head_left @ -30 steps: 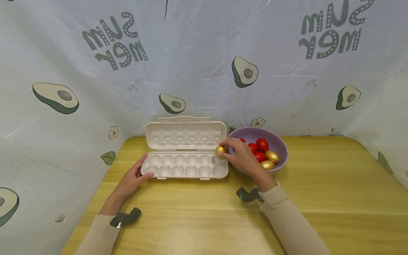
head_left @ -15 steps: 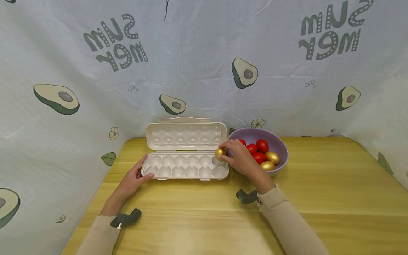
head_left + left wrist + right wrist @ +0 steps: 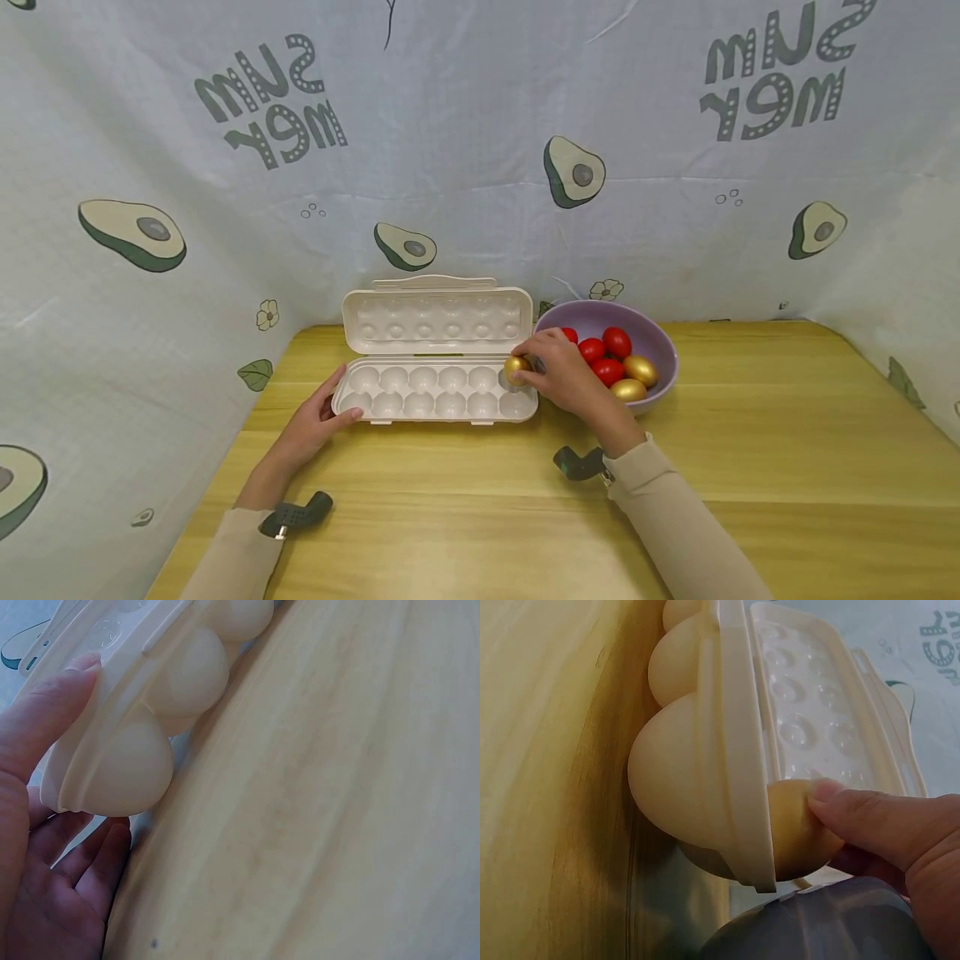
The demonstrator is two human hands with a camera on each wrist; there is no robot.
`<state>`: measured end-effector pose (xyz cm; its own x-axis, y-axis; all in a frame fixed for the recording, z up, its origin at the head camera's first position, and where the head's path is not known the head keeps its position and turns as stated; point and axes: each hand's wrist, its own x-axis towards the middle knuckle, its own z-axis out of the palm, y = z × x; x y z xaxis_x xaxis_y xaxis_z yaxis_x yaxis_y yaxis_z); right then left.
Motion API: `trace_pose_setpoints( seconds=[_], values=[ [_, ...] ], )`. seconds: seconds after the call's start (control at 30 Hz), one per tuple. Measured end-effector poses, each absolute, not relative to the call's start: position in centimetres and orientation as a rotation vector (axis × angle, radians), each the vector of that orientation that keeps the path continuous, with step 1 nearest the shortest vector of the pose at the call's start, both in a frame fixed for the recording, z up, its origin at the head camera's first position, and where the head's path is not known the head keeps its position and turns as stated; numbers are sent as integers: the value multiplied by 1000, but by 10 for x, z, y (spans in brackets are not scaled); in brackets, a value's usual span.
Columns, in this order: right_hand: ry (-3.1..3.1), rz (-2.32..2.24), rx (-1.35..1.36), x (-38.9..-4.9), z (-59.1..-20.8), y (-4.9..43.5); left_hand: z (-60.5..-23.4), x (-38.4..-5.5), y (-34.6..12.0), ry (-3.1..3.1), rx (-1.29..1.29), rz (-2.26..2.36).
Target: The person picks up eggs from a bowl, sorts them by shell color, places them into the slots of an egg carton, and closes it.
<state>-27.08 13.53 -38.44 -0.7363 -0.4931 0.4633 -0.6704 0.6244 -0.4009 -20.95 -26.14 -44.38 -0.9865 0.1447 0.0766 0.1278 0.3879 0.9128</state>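
Note:
A cream egg carton [image 3: 422, 406] sits on the table with its lid [image 3: 438, 321] raised at the back; its cups look bare apart from the rear right one. My left hand [image 3: 306, 427] grips the carton's left end, thumb over the rim and fingers around the end and under it, as the left wrist view shows [image 3: 60, 735]. Between thumb and fingers, my right hand [image 3: 564, 377] pinches a golden egg [image 3: 514, 368] down at the rear right cup. In the right wrist view the carton's end wall hides the lower part of that golden egg [image 3: 795, 832].
Right beside the carton stands a purple bowl [image 3: 670, 346] with several red eggs [image 3: 617, 342] and golden eggs [image 3: 640, 369]; my right hand covers part of it. The wooden table [image 3: 450, 517] reaches back to a hanging cloth [image 3: 465, 167] printed with avocados.
The right hand has lowered the golden egg slightly, from above the rear right cup down into it. The left hand and the carton have stayed where they were.

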Motion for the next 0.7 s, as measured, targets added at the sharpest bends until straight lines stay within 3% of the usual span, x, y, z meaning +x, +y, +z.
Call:
trace_pose_setpoints(
  seconds=[0.7],
  values=[
    [-2592,785,957,-270,-383,136,-445,-210,-261,2592,309,1735]
  ],
)
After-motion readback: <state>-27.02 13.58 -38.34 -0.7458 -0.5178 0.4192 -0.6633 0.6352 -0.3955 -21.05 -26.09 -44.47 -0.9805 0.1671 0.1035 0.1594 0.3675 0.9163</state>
